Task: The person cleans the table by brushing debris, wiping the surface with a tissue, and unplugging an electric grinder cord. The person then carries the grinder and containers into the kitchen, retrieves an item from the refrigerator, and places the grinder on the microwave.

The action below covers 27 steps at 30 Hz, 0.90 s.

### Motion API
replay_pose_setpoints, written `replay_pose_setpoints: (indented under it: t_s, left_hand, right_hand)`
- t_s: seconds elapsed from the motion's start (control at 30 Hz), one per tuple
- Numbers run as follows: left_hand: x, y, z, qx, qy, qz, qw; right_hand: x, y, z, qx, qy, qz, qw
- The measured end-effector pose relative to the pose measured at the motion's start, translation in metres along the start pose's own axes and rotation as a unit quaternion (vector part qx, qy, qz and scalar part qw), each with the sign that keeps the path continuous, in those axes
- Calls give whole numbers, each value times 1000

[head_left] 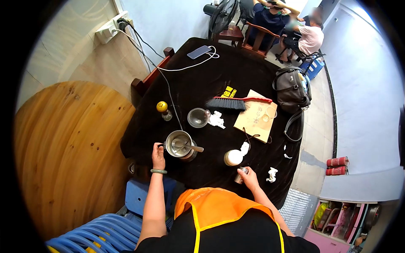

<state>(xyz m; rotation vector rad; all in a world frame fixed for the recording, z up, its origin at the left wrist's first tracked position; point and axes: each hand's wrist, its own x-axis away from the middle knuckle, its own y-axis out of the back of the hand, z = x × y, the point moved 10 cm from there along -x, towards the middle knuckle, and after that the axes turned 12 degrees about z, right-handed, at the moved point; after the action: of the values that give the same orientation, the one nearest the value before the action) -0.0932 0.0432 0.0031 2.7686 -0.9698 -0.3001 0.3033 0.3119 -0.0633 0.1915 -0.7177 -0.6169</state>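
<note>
Left of centre, the left hand (158, 157) grips the handle (161, 146) of a metal pot (169, 151) containing a spoon (192, 147); lower centre, the right hand (250, 179) holds a small metal cylinder (239, 178).

Spoon (195, 148) in pot (170, 141), handbag (291, 90) far right

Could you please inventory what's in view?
table: one, dark-covered, centre
pot: one, silver, near left
spoon: one, silver, in pot
cylinder: one, silver, near edge
jar: one, white-topped, beyond cylinder
bottle: one, gold-topped, beyond pot
lid or bowl: one, clear, beyond pot
tissues: several, white, on table
paper bag: one, tan, table's right
brush: one, black-red, overlapping paper bag
handbag: one, dark, right edge
phone-like device: one, grey, far end
round board: one, brown, left
fan: one, black, top
people: at least two, upper right
apron: one, orange, bottom
left hand: one, on pot handle
right hand: one, holding cylinder
</note>
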Motion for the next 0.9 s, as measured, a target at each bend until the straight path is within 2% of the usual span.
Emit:
replay_pose_setpoints:
  t_s: [0.9]
  left_hand:
    - [0, -1, -6, -11, -7, -17, 1000]
  right_hand:
    - [1, 1, 2, -8, 15, -3, 1000]
